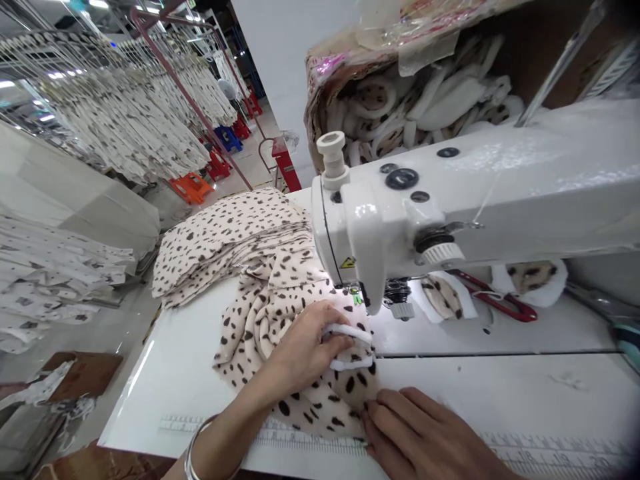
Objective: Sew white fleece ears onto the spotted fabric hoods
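A cream plush fabric point(305, 407) with dark spots lies bunched on the sewing table, its right edge near the sewing machine's needle area. My left hand point(317, 343) rests on the fabric, thumb and fingers closed on a small white-edged fabric piece point(356, 365) that lies over it. Part of that piece is hidden under the fingers. At the fabric's lower right corner, my right hand point(417, 433) has its fingertips drawn together on the spotted edge. The white sewing machine head point(360, 247) stands just beyond both hands, and its needle is hard to make out.
Stacked spotted panels point(225, 227) lie at the back left. Red-handled snips point(505, 303) and white-edged patches point(445, 297) lie beneath the machine arm. Behind it stands a carton point(315, 100) of similar pieces. A printed ruler point(295, 440) runs along the front edge.
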`<action>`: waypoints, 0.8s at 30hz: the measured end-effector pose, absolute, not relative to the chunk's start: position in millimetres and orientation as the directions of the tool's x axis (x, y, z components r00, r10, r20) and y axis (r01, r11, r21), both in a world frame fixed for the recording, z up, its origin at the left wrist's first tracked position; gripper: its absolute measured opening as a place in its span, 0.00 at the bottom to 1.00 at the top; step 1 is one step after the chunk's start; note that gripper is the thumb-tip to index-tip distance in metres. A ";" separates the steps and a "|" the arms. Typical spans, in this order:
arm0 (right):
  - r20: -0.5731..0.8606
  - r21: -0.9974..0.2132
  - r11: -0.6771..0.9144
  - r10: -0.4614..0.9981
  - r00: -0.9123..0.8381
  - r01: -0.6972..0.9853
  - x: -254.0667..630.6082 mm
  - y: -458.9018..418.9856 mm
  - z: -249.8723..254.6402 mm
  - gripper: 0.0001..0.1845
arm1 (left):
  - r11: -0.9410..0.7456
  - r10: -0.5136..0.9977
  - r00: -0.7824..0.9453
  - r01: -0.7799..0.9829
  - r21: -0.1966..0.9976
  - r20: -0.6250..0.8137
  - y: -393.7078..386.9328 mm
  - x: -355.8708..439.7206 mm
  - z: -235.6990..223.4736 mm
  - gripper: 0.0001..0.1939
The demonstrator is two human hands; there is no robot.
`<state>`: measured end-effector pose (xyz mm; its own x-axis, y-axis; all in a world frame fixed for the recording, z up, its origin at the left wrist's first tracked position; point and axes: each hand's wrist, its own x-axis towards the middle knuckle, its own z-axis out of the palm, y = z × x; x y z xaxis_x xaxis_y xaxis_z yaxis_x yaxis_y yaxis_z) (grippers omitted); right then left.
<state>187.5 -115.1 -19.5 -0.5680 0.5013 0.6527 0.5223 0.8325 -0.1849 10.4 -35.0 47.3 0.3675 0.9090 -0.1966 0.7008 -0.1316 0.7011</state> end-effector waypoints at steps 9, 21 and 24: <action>0.644 -0.216 0.833 0.514 -0.567 0.510 185.7 -115.5 -25.4 0.13 | -0.055 0.897 0.363 0.658 0.751 -0.252 -33.3 12.6 35.9 0.05; 0.601 -0.180 0.746 0.600 -0.528 0.642 211.8 -70.2 -2.9 0.13 | -0.094 0.913 0.352 0.671 0.735 -0.205 -34.7 14.9 30.8 0.06; 0.603 -0.146 0.760 0.576 -0.552 0.633 208.1 -67.2 -12.4 0.11 | -0.095 0.921 0.339 0.675 0.732 -0.193 -35.9 14.6 30.1 0.04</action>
<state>208.1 -67.2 -12.4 -0.5521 0.5758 0.6030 0.6334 0.7600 -0.1457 14.6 -35.9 30.1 0.3386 0.9209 -0.1932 0.6751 -0.0947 0.7317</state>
